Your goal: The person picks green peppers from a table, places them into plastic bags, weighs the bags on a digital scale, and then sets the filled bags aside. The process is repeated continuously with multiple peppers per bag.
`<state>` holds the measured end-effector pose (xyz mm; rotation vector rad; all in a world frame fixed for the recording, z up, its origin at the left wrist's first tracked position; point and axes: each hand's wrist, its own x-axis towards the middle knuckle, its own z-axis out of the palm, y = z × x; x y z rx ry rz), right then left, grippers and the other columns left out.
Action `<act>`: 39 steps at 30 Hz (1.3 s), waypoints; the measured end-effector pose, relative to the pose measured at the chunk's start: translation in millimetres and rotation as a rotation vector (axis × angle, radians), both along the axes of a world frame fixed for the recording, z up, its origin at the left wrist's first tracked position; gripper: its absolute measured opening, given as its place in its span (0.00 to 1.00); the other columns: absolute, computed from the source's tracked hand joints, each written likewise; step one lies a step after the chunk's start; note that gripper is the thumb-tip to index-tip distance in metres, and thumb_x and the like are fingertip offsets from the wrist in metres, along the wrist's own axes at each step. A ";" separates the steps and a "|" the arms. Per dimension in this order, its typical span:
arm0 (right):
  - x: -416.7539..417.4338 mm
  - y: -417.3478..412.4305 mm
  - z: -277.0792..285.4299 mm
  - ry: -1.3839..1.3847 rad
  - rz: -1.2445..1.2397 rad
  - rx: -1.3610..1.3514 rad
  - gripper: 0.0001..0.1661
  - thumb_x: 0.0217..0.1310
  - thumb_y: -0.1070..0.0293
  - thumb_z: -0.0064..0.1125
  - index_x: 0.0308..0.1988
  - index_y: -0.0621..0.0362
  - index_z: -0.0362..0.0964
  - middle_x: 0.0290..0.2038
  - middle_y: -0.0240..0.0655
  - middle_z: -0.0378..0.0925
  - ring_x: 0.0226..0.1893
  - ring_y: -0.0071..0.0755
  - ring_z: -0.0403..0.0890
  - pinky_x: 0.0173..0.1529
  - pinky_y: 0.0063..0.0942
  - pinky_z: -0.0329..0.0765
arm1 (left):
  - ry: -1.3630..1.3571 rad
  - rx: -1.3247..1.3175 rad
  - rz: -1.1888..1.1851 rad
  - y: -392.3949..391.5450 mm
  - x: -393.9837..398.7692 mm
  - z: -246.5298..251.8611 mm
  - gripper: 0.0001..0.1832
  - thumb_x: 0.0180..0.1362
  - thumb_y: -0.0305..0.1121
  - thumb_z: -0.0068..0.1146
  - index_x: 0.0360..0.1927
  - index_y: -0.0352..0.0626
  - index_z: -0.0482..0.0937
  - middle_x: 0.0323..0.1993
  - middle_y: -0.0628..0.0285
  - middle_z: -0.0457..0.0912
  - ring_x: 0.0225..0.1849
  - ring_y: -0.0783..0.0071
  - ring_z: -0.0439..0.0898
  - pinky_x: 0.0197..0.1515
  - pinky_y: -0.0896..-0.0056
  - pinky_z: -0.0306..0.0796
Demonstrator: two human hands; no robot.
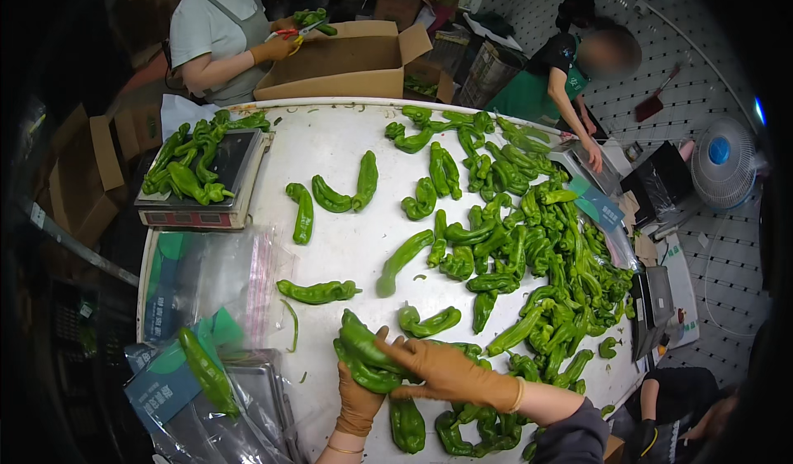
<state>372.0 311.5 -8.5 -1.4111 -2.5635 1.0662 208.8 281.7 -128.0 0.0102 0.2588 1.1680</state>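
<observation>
A few long green peppers point(365, 355) are bunched between my two hands, low in the view. My left hand point(358, 402), in an orange-brown glove, cups them from below. From the right, my right hand point(461, 374), gloved alike, lays its fingers over the upper side of the same peppers. Just beneath, a single green pepper point(407, 425) lies on the white table point(337, 250). Beyond my fingers rests a curved pepper point(430, 321). Another long pepper point(317, 292) lies farther left.
A large pepper pile point(557, 259) covers the table's right side. Peppers also sit on a weighing scale point(192, 216) at upper left. Plastic bags point(217, 278), one with a pepper point(207, 371) on it, line the left edge. A co-worker point(223, 42) holds scissors near a cardboard box point(347, 61).
</observation>
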 end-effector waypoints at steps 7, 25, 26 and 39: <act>9.1 134.4 -34.2 -0.019 -0.284 0.635 0.27 0.62 0.54 0.59 0.56 0.55 0.69 0.47 0.45 0.74 0.44 0.51 0.77 0.43 0.43 0.77 | -0.069 0.008 -0.021 -17.1 -28.9 -30.6 0.50 0.49 0.56 0.66 0.73 0.62 0.53 0.66 0.55 0.66 0.64 0.44 0.68 0.68 0.32 0.55; -2.2 -63.8 24.9 0.508 -0.128 0.311 0.37 0.50 0.72 0.69 0.60 0.55 0.66 0.70 0.51 0.54 0.69 0.50 0.60 0.69 0.41 0.62 | -0.141 0.135 -0.096 -48.7 -37.0 48.5 0.48 0.55 0.60 0.59 0.73 0.53 0.51 0.73 0.52 0.53 0.72 0.45 0.56 0.71 0.42 0.53; -10.0 -88.2 32.8 0.585 -0.110 0.064 0.43 0.51 0.61 0.72 0.64 0.52 0.62 0.72 0.51 0.48 0.73 0.52 0.49 0.73 0.45 0.51 | -0.094 0.066 -0.095 -58.5 -39.7 54.0 0.47 0.56 0.59 0.58 0.73 0.52 0.52 0.72 0.53 0.55 0.72 0.48 0.56 0.72 0.45 0.53; -117.7 -222.6 7.5 0.991 -0.545 0.445 0.51 0.44 0.46 0.77 0.64 0.46 0.59 0.70 0.50 0.48 0.70 0.52 0.54 0.69 0.45 0.60 | 0.303 -0.127 0.017 -174.0 -87.3 162.0 0.30 0.64 0.53 0.54 0.64 0.47 0.68 0.59 0.62 0.74 0.60 0.66 0.73 0.65 0.62 0.66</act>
